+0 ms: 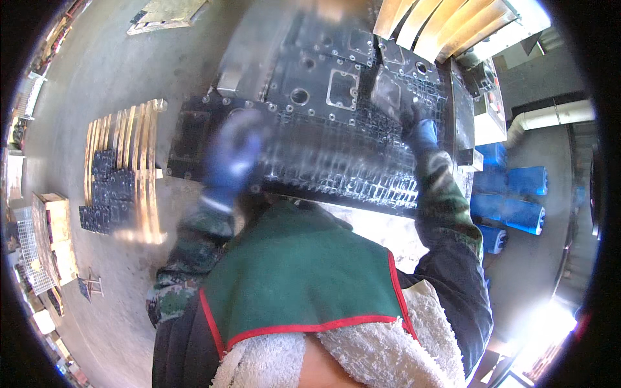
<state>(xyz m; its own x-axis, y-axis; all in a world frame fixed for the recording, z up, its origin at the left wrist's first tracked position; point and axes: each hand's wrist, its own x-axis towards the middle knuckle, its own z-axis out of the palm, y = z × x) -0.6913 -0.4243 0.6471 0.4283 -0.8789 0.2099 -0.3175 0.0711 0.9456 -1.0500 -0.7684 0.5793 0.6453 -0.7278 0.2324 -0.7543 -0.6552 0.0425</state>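
Note:
My left hand (236,152), in a blue and dark glove, is smeared by motion over the left end of a black work table (317,145). It is nearest to a dark flat plate (194,132) with bolt holes; its fingers cannot be made out. Further right, my right hand (422,132), gloved the same way, is closed at the right edge of a small dark metal plate (387,92). That plate lies at a slant over the table's grid-marked surface. Beyond my hands are black metal plates (299,97) with round and square openings and small bolt holes.
Curved tan slats (446,29) rise at the table's far right. On the floor at left, a wooden pallet (145,174) carries several black plates (110,194). Blue cylinders (511,197) lie at right, below a pale pipe (550,118). Another pallet (165,13) lies far left.

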